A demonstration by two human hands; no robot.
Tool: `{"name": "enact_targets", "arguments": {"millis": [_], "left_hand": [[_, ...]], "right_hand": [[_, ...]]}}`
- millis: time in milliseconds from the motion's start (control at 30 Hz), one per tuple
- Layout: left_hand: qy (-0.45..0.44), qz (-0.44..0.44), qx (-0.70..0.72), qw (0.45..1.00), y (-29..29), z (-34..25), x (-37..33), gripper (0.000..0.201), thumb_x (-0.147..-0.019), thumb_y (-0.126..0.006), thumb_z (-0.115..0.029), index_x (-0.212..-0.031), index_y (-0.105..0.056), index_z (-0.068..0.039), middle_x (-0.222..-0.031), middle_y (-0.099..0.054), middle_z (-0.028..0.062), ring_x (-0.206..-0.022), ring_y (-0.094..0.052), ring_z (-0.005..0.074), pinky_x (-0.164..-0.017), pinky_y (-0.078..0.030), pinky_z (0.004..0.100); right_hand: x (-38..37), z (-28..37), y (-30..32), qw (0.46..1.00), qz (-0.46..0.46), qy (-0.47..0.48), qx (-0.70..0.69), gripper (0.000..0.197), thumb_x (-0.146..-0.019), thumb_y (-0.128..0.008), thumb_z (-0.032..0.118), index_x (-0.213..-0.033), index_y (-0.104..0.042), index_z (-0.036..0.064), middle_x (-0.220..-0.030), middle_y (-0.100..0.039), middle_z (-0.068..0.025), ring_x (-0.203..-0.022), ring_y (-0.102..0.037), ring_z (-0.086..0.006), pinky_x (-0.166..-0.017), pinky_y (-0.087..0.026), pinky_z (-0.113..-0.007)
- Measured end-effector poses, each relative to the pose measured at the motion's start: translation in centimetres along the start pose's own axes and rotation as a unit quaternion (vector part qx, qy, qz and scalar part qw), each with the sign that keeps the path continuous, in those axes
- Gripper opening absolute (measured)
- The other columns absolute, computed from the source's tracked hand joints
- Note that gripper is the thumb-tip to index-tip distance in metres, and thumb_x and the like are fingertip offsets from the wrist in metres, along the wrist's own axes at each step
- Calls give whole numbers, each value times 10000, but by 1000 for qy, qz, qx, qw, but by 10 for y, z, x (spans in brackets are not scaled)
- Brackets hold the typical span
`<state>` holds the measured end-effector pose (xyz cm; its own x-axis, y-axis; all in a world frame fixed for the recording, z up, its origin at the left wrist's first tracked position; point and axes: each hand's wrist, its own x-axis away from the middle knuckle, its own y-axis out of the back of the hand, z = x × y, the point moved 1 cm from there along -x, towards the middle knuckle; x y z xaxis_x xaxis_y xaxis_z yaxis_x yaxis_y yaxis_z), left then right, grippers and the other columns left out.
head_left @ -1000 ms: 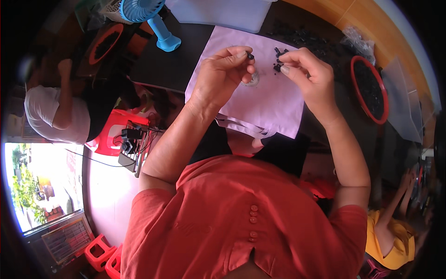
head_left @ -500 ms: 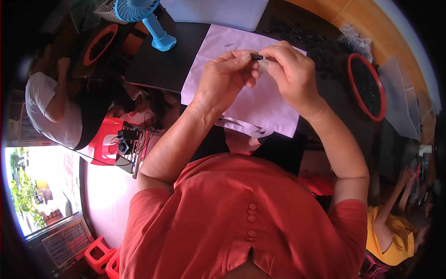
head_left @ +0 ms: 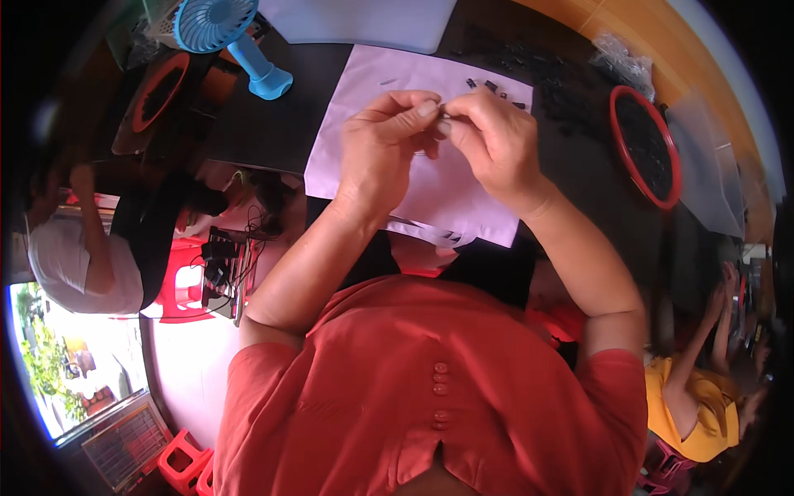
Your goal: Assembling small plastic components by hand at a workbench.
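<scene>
Over a pale pink cloth (head_left: 347, 157) on the dark table, my left hand (head_left: 385, 145) and my right hand (head_left: 496, 140) meet fingertip to fingertip. Both thumbs press against the index fingers in a pinch. Whatever sits between the fingertips is tiny and mostly covered, so I cannot make it out. Just beyond my right hand, several small black parts (head_left: 491, 86) lie on the cloth. A thin grey sliver (head_left: 388, 82) rests on it past my left hand. Strap-like strips (head_left: 430, 234) hang at the cloth's near edge.
A blue handheld fan (head_left: 271, 81) stands far left, beside a whitish bin (head_left: 356, 21). More black parts (head_left: 529, 62) are scattered at the back right, near a red-rimmed basket (head_left: 678, 178) of black pieces and a clear plastic bag (head_left: 622, 62). Other people sit at left and right.
The black piece seen between my fingertips is now hidden. My right hand has shifted slightly left and down, and black parts on the cloth beyond it now show. The whole view has shifted a little.
</scene>
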<state>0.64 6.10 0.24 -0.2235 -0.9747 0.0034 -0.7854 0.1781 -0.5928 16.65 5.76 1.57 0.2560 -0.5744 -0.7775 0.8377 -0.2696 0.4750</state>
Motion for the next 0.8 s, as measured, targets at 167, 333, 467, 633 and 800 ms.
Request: {"name": "enact_targets", "arguments": {"millis": [167,333,467,633,800], "left_hand": [[-61,-17,-50,997,13,-21,-5,138,-925,-623,-15,-1026,-631,79,-903,-687,164,-727,-669,203,-587,-511,277],[-68,-51,-83,993,34,-24,-7,175,-916,-635,-7,-1060,-636,92,-887,-676,136,-722,-655,177,-609,-503,272],[-58,-55,-124,989,40,-15,-6,216,-899,-659,-11,-1086,-644,97,-873,-672,118,-710,-627,153,-620,-488,262],[-74,-71,-154,983,39,-10,-5,202,-887,-665,14,-1078,-657,80,-836,-666,95,-662,-597,128,-626,-472,239],[-98,-63,-183,976,38,-8,-2,189,-876,-674,32,-1061,-666,69,-840,-663,79,-659,-580,110,-633,-466,228]], "right_hand": [[-22,-31,44,986,-77,-144,33,80,-794,-714,64,-863,-681,40,-713,-677,-78,-637,-668,-163,-594,-503,-278],[-24,-60,105,959,-24,-265,99,132,-819,-698,107,-932,-715,41,-730,-694,-72,-669,-642,-139,-656,-491,-285],[-14,-61,112,944,50,-283,164,118,-825,-683,122,-921,-712,59,-785,-697,-74,-704,-663,-209,-679,-502,-331],[-2,-65,95,932,148,-188,273,104,-799,-673,116,-893,-711,92,-893,-665,-64,-860,-649,-291,-737,-502,-405],[-1,-71,71,892,237,-70,377,153,-791,-616,67,-898,-725,73,-954,-663,-56,-985,-610,-267,-867,-448,-412]]}}
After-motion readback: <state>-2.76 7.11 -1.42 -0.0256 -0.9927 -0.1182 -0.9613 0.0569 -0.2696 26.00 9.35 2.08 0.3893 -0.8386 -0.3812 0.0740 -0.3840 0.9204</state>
